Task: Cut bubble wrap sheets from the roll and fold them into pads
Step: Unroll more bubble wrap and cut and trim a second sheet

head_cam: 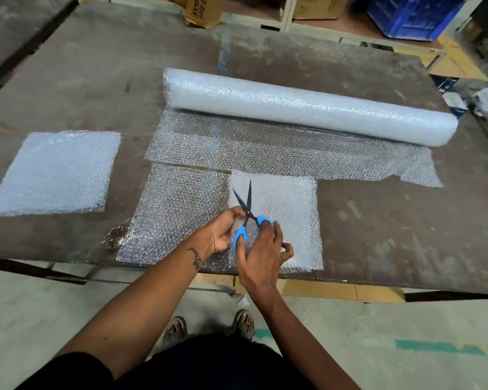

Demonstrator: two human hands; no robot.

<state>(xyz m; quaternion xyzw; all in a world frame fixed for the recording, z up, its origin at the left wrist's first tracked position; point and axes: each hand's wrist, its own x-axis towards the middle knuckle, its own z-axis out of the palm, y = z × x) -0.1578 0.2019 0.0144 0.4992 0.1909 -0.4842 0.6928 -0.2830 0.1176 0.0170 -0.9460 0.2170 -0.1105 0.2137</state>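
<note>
A large, worn dark table (96,88) fills most of the view, seen from above by a person standing at its near edge. Beyond its far edge, cardboard boxes (203,8) and a blue plastic crate (414,16) are seen on the floor. A long roll of bubble wrap (307,105) is laid across the middle of the table, slanting down to the right, and its unrolled sheet (279,150) is spread flat towards the person. Well apart to the left, a folded pad (54,173) is laid flat on its own. Just below the unrolled sheet, a cut piece (178,209) is spread on the table near the front edge, its right part doubled over into a whiter folded section (290,209). Nothing is placed between the hands and this piece.

Blue-handled scissors (247,212) are held over the folded section, the dark blades parted in a narrow V and pointed away from the person. The right hand (261,249) is held palm down with its fingers curled through the blue handle loops. The left hand (223,232) is turned inwards, its fingertips curled against the scissors near the pivot; whether bubble wrap is also pinched cannot be told. Both forearms are stretched forward over the table edge.
</note>
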